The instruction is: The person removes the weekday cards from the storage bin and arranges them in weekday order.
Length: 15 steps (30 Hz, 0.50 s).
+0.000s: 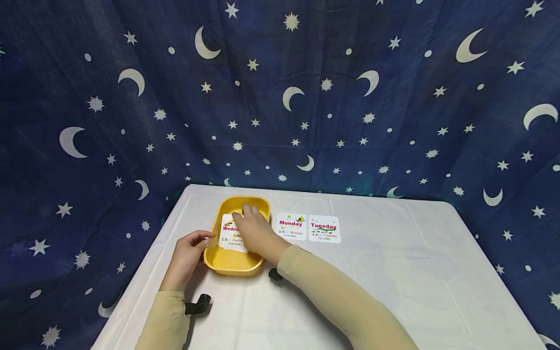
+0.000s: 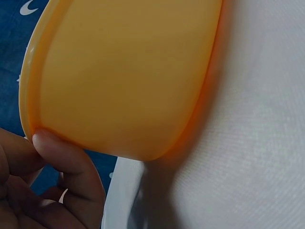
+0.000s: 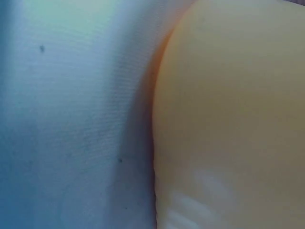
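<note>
A yellow tray (image 1: 234,267) with rounded ends stands on the table. My left hand (image 1: 187,253) is at its left side; in the left wrist view, the thumb and a finger (image 2: 71,162) pinch the tray's rim (image 2: 29,90). Inside the tray is a white card reading Wednesday (image 1: 230,238), with another card edge showing just beneath it. My right hand (image 1: 258,233) reaches over the tray and grips this card by its upper right part, covering the end of the word. The right fingertips are partly hidden. In the right wrist view only the tray's outer wall (image 3: 228,119) and the cloth appear.
To the right of the tray, a Monday card (image 1: 290,226) and a Tuesday card (image 1: 324,229) lie side by side, face up. A white cloth (image 1: 393,272) covers the table. Behind hangs a dark blue curtain (image 1: 262,97) with moons and stars. Black straps (image 1: 199,305) show at the wrists.
</note>
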Motion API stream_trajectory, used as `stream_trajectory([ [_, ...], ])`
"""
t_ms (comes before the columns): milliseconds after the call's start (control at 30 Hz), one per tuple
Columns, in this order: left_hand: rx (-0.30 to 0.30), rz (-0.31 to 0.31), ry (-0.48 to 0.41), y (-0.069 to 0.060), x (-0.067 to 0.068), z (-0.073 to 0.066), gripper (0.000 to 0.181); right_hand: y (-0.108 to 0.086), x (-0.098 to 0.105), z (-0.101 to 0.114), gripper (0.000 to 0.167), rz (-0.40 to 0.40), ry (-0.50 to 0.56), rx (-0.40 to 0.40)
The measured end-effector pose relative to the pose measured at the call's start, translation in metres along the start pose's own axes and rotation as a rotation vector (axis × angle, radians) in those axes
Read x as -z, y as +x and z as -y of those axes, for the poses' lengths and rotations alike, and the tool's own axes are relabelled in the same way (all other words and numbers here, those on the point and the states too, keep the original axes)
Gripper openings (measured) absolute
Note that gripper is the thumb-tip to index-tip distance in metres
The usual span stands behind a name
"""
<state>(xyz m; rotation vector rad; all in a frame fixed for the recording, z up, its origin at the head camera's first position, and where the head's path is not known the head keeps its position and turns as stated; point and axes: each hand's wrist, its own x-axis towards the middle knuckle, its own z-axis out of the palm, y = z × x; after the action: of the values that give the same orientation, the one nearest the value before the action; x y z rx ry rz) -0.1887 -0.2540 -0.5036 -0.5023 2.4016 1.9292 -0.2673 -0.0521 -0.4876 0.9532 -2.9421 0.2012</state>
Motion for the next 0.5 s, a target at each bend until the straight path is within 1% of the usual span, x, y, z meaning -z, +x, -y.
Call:
stream_trajectory([
  [267,-0.007,-0.003,0.006,-0.0002,-0.0007,0.0002,0.024,-0.0036,0.0042,-0.0039,0.066,-0.036,0.064,0.017],
  [400,-0.006,-0.003,0.008,-0.0006,-0.0009,-0.0001,0.024,-0.0058,0.0071,-0.0049,0.064,-0.044,0.123,0.01],
  [500,-0.004,-0.002,0.008,-0.0013,-0.0008,-0.0003,0.024,-0.0069,0.009,-0.0053,0.062,-0.034,0.183,-0.01],
])
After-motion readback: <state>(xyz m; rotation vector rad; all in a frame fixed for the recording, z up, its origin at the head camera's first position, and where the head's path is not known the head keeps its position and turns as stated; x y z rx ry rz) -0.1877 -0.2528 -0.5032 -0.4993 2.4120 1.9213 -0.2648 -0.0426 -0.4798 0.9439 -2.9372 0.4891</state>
